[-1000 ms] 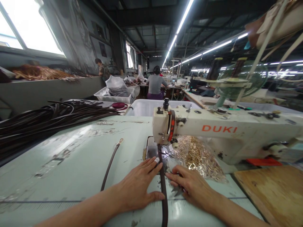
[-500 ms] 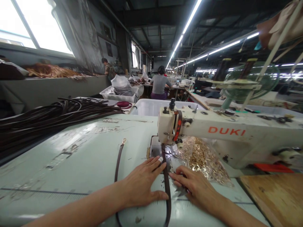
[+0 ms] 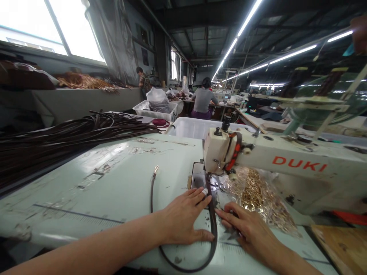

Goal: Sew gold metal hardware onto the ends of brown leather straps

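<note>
A thin dark brown leather strap point(image 3: 212, 223) runs under the head of a cream DUKI sewing machine point(image 3: 289, 170), then loops back round the front edge to a metal clasp point(image 3: 156, 169). My left hand point(image 3: 183, 220) lies flat on the pale green table point(image 3: 94, 183), fingers stretched out along the strap's left side. My right hand point(image 3: 249, 228) rests on the strap's right side, fingers extended and pressed near small scissors that are mostly hidden beneath it.
A clear bag of gold metal fittings point(image 3: 258, 198) lies beside the needle plate. A heap of dark straps point(image 3: 57, 139) covers the table's left. White bins point(image 3: 195, 128) stand behind. A wooden board point(image 3: 341, 244) sits right. Two people work at far tables.
The strap has fed forward under the needle, and its loop now hangs round the front edge. The clasp end has slid nearer. My view has shifted left, so both hands sit further right.
</note>
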Tool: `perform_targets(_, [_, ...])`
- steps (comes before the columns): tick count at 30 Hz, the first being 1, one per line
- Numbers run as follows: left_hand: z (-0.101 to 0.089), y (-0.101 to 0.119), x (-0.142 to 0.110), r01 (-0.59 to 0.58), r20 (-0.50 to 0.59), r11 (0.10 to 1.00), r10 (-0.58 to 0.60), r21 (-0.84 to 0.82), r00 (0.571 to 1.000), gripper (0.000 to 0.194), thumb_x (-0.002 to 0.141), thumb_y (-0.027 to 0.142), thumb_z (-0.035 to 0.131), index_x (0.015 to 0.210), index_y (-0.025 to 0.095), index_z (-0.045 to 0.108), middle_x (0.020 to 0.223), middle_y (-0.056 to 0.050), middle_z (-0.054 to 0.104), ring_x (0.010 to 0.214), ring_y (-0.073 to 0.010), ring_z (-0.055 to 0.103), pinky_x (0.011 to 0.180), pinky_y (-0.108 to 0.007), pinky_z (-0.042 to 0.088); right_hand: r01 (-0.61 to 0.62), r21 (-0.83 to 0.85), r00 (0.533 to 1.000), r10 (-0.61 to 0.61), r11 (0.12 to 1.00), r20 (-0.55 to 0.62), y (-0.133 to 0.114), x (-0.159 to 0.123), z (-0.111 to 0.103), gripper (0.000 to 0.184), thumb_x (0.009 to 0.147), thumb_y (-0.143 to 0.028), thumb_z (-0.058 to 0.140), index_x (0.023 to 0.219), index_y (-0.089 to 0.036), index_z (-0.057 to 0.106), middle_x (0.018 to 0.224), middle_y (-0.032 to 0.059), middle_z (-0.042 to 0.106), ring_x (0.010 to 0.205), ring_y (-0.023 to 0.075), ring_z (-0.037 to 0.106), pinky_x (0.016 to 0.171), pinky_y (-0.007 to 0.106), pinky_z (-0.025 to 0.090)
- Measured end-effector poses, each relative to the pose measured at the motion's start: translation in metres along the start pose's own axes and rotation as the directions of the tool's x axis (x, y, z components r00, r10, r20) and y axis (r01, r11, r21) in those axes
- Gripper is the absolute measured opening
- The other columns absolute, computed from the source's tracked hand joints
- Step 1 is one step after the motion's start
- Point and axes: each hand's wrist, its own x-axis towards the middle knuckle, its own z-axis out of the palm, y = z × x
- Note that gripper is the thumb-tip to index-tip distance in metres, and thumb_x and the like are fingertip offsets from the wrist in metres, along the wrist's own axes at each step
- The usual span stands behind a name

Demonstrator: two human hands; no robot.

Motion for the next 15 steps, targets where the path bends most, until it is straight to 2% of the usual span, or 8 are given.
perform_targets(10, [0.0007, -0.0015, -0.0005, -0.021, 0.002, 1.0, 0.021, -0.01, 1.0, 0.089, 0.081, 0.071, 0.041, 0.144, 0.01, 0.027, 0.148, -0.019, 0.029, 0.139, -0.0285, 0.021, 0.113, -0.041, 0.02, -0.005, -0.022, 1.0, 0.005, 1.0, 0.007, 0.008, -0.0048, 0.0089, 0.057, 0.08, -0.006, 0.039, 0.131, -0.028, 0.047, 0.112, 0.0086, 0.055, 0.091, 0.0187, 0.061, 0.075, 0.031, 0.052])
perform_targets(15, [0.0039, -0.0035, 0.0005, -0.04, -0.006, 0.999, 0.04, -0.016, 0.999, 0.09, 0.081, 0.071, 0.041, 0.144, 0.007, 0.027, 0.148, -0.021, 0.027, 0.138, -0.0301, 0.021, 0.113, -0.042, 0.019, 0.017, -0.055, 1.0, -0.018, 0.998, -0.015, 0.0087, -0.0046, 0.0093, 0.056, 0.083, -0.007, 0.035, 0.133, -0.029, 0.044, 0.113, 0.0085, 0.055, 0.089, 0.0182, 0.062, 0.072, 0.032, 0.054])
